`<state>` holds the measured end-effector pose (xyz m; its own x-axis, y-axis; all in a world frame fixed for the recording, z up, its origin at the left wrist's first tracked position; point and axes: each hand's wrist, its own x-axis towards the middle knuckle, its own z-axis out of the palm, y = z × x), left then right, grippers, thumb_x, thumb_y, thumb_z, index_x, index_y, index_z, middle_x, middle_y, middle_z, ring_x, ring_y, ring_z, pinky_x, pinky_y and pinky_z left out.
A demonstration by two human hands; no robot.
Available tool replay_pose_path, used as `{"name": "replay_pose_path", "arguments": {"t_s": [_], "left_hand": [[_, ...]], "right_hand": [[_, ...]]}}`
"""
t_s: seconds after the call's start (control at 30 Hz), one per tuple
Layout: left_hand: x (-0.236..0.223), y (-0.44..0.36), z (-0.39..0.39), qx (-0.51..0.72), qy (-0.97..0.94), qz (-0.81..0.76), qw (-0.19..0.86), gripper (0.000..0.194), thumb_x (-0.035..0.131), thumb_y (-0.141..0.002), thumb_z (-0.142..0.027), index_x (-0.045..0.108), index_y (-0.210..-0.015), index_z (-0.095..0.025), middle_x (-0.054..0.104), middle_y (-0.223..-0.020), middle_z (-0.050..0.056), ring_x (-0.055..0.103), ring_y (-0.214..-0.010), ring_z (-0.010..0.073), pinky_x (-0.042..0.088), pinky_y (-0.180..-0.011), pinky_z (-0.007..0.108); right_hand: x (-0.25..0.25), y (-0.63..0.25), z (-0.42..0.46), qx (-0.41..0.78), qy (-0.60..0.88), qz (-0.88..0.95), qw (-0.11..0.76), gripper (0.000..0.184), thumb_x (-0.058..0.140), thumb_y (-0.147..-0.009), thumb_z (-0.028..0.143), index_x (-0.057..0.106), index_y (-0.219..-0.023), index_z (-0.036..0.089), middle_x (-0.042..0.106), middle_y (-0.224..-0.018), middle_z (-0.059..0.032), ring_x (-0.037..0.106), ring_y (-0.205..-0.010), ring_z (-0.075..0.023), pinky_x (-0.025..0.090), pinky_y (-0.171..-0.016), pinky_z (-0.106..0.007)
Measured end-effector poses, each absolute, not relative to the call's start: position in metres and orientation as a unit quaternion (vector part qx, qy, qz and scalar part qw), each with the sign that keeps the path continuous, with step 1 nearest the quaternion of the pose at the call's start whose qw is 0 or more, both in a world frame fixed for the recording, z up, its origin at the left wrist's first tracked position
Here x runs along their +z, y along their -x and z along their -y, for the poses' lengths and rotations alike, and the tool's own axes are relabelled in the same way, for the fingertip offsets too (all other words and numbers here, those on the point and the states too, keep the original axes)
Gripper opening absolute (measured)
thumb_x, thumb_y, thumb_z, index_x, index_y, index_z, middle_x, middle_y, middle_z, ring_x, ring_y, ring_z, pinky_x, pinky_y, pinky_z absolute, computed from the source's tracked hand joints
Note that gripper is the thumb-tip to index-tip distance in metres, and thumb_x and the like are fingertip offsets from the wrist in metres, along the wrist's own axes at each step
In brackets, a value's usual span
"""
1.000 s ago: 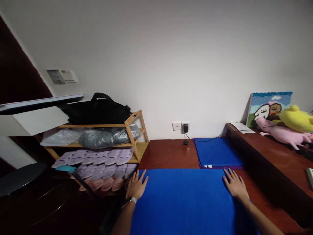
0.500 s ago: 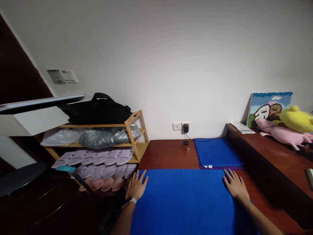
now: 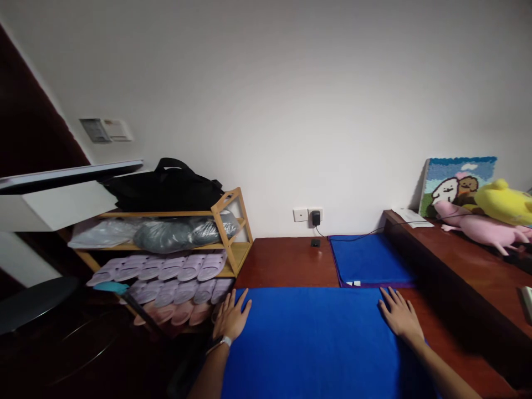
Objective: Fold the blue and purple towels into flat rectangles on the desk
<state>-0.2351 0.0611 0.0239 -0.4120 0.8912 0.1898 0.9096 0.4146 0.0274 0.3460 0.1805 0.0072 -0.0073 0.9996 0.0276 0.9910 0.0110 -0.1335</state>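
Note:
A large blue cloth [image 3: 311,343] lies spread flat on the reddish-brown wooden table [image 3: 286,260], its near end running out of view. On its far left corner rests my left hand [image 3: 233,317], open, palm down, with the fingers spread. My right hand [image 3: 402,315] lies open and flat at the far right corner, fingers apart. Neither hand grips anything. Just beyond the large cloth, on the right, a folded blue cloth [image 3: 369,257] with a purple edge and a small white tag lies on the table.
At left stands a wooden rack [image 3: 239,252] with lilac slippers [image 3: 158,269], plastic-wrapped bundles and a black bag [image 3: 166,185]. A plugged-in adapter [image 3: 316,218] trails a cord over the folded cloth. The raised ledge [image 3: 461,249] at right holds plush toys [image 3: 486,224] and a picture.

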Motion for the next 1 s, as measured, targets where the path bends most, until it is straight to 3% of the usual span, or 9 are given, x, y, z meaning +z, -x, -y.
{"name": "replay_pose_path", "arguments": {"t_s": [1.0], "left_hand": [[0.02,0.2375,-0.0622,-0.08,0.534,0.839,0.07,0.058,0.041,-0.101,-0.052,0.043,-0.156,-0.032,0.036,-0.166,0.008,0.033,-0.152,0.0333,0.029,-0.121,0.051]], "right_hand": [[0.0041,-0.3468,-0.1816,0.026,0.697,0.714,0.056,0.068,0.019,-0.1,0.055,0.03,-0.161,0.029,0.028,-0.169,-0.0026,0.021,-0.156,-0.0237,0.018,-0.125,-0.051]]}}
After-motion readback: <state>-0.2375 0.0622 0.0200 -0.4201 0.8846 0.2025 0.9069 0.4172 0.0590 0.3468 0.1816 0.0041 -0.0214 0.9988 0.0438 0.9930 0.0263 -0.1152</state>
